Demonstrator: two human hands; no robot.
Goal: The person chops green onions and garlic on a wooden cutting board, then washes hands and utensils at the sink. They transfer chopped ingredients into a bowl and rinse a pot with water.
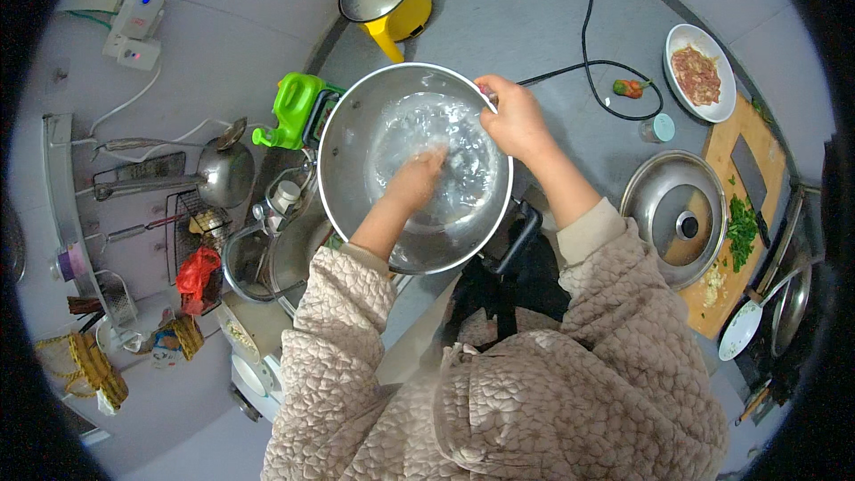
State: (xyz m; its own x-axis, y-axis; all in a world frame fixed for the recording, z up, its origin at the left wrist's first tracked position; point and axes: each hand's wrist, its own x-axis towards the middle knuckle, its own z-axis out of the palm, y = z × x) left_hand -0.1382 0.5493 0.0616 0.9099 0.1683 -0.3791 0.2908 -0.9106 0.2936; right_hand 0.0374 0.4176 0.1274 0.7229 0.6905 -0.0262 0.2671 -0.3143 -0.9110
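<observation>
A large metal pan (347,180) with water (461,194) in it is held up in front of me. My left hand (415,180) reaches over the near rim and down into the pan. Its fingers are blurred at the rippling water, so whether they hold anything is unclear. My right hand (513,115) grips the pan's upper right rim, thumb inside. Something small and reddish shows by its fingertips, too covered to name. A black handle (521,238) juts out at the lower right of the pan.
On the grey counter are a yellow electric pot (407,13), a black power cord (588,33), a pepper (628,88) and a bowl of raw meat (696,73). A glass lid (668,200) overlaps a cutting board (708,317) with a knife (748,170) and chopped greens (740,234). A green jug (297,110) stands left.
</observation>
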